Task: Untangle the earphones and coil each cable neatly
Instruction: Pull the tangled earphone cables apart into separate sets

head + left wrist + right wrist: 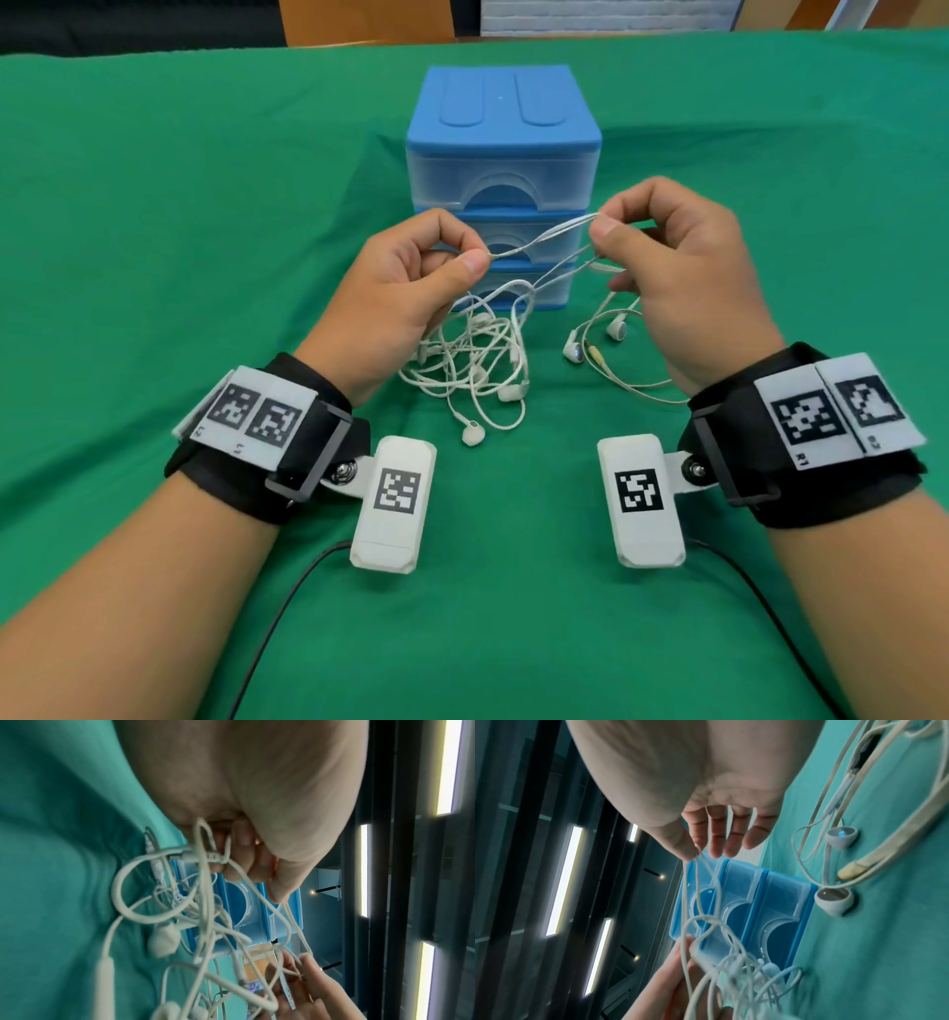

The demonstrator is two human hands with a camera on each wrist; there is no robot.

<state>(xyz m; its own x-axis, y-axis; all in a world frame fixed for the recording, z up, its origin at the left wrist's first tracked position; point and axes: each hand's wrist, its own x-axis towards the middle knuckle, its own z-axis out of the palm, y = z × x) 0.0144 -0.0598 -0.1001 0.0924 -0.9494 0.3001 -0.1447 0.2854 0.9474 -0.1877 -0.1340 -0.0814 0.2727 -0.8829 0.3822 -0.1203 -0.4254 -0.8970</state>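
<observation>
Your left hand (pixel 395 288) and right hand (pixel 683 272) each pinch the tangled white earphone cables (pixel 539 239) at frame centre.

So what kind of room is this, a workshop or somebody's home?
Probably a lab or office set up for recording, not a home: a table under a green cloth, tracking markers strapped to both wrists, and long strip ceiling lights.

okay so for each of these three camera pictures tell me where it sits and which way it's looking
Head: worn on the head, looks forward and down at the left hand, right hand, both forearms, cables.
Left wrist: looks along the left palm at the cables.
Right wrist: looks along the right palm.
Shared: the blue drawers.
</observation>
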